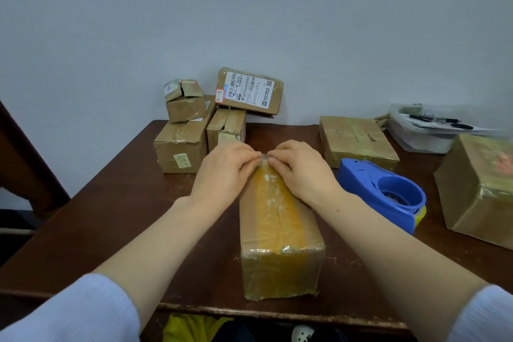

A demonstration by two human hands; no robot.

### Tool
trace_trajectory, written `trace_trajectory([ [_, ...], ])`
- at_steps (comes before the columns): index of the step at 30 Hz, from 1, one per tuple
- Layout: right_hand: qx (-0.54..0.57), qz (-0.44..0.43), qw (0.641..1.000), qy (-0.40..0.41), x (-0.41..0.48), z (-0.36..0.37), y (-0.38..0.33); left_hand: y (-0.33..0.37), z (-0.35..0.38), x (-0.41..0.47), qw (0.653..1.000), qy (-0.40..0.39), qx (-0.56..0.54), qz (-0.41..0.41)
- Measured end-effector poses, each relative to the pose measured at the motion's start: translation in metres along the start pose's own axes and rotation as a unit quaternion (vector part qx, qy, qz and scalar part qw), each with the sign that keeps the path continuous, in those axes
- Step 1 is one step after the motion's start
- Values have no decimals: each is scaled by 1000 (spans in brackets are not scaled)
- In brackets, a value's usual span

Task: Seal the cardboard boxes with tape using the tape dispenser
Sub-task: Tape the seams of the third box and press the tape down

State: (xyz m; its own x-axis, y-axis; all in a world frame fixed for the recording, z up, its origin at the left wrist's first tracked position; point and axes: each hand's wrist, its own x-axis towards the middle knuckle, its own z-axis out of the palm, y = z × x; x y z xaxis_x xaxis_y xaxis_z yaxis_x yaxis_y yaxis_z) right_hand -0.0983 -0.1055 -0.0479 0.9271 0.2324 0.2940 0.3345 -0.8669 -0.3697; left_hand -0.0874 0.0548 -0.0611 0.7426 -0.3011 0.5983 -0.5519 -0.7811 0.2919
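The tape end (pixel 265 157) is pinched by left hand (pixel 224 166) and right hand (pixel 302 169); pressing it onto the cardboard box (pixel 277 219) beneath them seems needed next.

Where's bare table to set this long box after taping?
Roomiest: left front of the table, bordered by the long box, the box stack and the left edge. A narrower back gap lies between stack and flat box. The right is crowded: tape dispenser, large box, plastic tub. Left hand and right hand pinch tape at the box's far end.
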Motion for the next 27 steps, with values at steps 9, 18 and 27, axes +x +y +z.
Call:
trace_trajectory([
  [9, 54, 35, 997, -53, 8, -3, 9, -4, 5, 5, 994, -96, -2, -59],
  [18, 281, 144, 949, 0, 10, 11, 19, 3, 11, 15, 969, -136, -74, -191],
  [27, 518, 220, 826, -10, 6, 27, 22, -1, 29, 0, 843, -67, -406, -345],
])
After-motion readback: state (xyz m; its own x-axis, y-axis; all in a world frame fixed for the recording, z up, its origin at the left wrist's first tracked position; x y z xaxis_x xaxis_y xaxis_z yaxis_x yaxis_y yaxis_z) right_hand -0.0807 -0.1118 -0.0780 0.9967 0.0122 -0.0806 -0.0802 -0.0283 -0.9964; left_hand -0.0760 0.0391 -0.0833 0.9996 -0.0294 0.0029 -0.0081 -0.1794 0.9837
